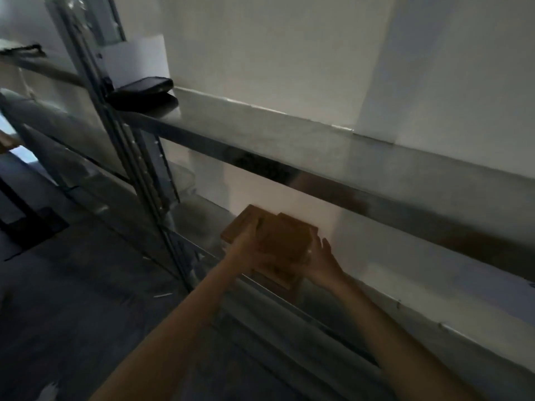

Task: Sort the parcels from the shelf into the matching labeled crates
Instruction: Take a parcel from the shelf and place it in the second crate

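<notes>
Dim, blurred view. Stacked brown parcels [285, 241] sit on the lower shelf [362, 308], between the fingers. The left hand [246, 247] grips one side; the right hand [321, 264] presses flat, fingers straight. The unevenly stacked parcels could slip out.

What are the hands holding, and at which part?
A stack of brown parcels, between both hands: the left hand grips its left side, the right hand presses its right side.

parcels [279, 241] just right of left hand [246, 247]: blurred, count unclear | left hand fingers [256, 227]: smeared into parcels | forearms [173, 328]: cut at bottom edge
</notes>
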Demonstrator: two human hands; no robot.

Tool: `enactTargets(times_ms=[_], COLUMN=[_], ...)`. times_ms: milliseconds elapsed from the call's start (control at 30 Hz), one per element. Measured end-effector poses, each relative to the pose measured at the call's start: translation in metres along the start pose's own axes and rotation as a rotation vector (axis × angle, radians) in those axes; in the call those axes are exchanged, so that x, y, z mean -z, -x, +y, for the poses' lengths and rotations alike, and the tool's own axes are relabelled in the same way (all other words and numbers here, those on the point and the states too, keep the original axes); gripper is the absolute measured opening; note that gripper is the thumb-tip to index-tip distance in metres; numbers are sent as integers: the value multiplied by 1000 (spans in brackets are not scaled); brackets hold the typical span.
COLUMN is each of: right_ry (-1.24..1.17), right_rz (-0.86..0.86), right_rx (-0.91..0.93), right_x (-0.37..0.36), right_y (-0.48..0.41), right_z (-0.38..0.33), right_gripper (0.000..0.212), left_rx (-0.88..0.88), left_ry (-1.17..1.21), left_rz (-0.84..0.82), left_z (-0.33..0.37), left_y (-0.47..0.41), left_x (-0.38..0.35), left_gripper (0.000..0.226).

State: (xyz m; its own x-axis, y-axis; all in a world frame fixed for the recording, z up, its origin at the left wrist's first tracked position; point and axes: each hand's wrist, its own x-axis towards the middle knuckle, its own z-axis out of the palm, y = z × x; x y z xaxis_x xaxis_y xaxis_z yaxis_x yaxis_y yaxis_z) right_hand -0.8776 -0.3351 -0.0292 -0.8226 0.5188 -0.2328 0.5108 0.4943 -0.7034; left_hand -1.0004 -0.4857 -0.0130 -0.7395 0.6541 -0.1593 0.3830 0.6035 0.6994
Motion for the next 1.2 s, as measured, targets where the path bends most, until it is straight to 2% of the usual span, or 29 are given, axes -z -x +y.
enactTargets(times_ms=[100,233,433,633,800,933,1067,1200], right_ry=[-36,-59,-140,-174,-228,-242,-218,-240], right_rz=[-25,25,17,20,3,0,55,119], right_rx=[-67,-46,-41,-29,-41,-54,-63,-17], right_x=[-18,-33,-42,-46,-35,-20,4,37], right_y=[-15,-28,-37,-37,-22,1,38,94], right_z=[8,18,22,23,29,38,57,82], right_gripper=[130,141,134,135,135,135,138,133], left_rx=[6,-48,-37,-105,-230,-238,-226,-226], left_ry=[-9,-134,-125,-212,-105,-51,40,70], left_rz=[-57,-116,-181,-237,-219,-262,-322,-400], left_z=[-13,-20,-31,-36,-20,-4,23,64], left_y=[-25,-43,-65,-71,-59,-48,-27,6], left_x=[-8,-19,-21,-20,-21,-28,-45,-79], left_gripper=[90,112,106,121,110,101,115,113])
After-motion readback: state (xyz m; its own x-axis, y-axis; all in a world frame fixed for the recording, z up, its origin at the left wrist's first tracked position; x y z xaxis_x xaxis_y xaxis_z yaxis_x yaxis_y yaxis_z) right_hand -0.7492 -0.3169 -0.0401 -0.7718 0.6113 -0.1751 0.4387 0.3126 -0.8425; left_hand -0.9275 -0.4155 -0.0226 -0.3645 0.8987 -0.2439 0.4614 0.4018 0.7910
